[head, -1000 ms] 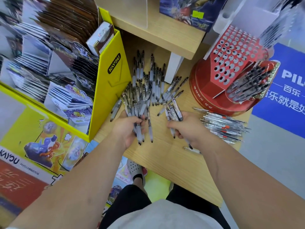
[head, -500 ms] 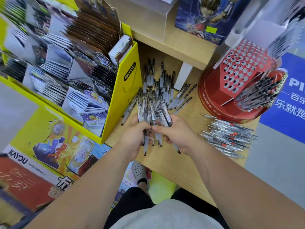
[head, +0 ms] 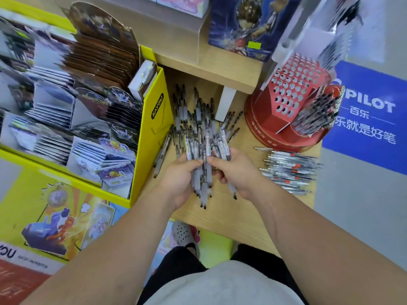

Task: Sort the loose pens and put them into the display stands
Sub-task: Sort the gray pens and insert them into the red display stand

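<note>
- A bundle of black-topped gel pens (head: pixel 203 172) is held between both hands over the middle of the counter (head: pixel 222 216), its tips pointing towards the near edge.
- The left hand (head: pixel 179 180) is curled round the bundle's left side; the right hand (head: pixel 236 172) is curled round its right side, with the fingertips of the two hands nearly meeting on top.
- The bundle's long axis runs from near to far, roughly in line with the loose pile (head: pixel 198 119) lying just beyond the hands, towards the back of the counter.
- The red display stand (head: pixel 293 89) is placed at the counter's far right corner, so it lies forward and to the right of the bundle; the right hand is judged the nearer one for any insertion.
- One stand is plainly seen. Its perforated face is nearly all bare holes, while a cluster of dark pens (head: pixel 317 111) is already lodged at its right side.
- A second heap, of clear pens with orange marks (head: pixel 290 170), is laid crosswise near the right edge, apart from the hands.
- Three groups of unslotted pens are counted; the pens within each are too many and too blurred to number.
</note>
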{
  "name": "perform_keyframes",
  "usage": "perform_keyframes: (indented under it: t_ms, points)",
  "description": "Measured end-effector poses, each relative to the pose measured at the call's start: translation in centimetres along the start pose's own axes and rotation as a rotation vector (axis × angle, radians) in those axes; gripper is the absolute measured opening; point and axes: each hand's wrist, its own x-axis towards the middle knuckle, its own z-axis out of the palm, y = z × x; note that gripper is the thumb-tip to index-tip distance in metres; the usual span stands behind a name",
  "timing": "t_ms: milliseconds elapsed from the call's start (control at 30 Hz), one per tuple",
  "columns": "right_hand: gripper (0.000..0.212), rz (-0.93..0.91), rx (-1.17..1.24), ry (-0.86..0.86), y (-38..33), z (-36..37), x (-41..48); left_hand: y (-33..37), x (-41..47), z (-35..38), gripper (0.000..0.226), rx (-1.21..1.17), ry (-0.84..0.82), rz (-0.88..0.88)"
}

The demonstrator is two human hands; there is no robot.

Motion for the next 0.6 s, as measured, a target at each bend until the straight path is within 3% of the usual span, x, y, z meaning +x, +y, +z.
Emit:
perform_keyframes:
  t_ms: [100,300,467,600]
  points:
    - [0.01,-0.022,-0.06,0.027,-0.1,-0.1,-0.6,0.6,-0.1,-0.4,0.077,0.026,-0.05,-0.032]
    - [0.014,-0.028,-0.07,0.038,-0.5,-0.6,-2.7,1.0,-1.1,0.2,0.031,0.171,-0.185,0.014]
    - [0.024,-0.017,-0.014,0.032,-0.8,-2.5,-4.4,0.4,-2.4,2.2,0.029,0.184,-0.247,-0.016]
    - [0.025,-0.062,-0.041,0.056,-0.9,-5.2,-5.3,-0.8,-3.0,5.4,0.032,0.079,-0.173,-0.032]
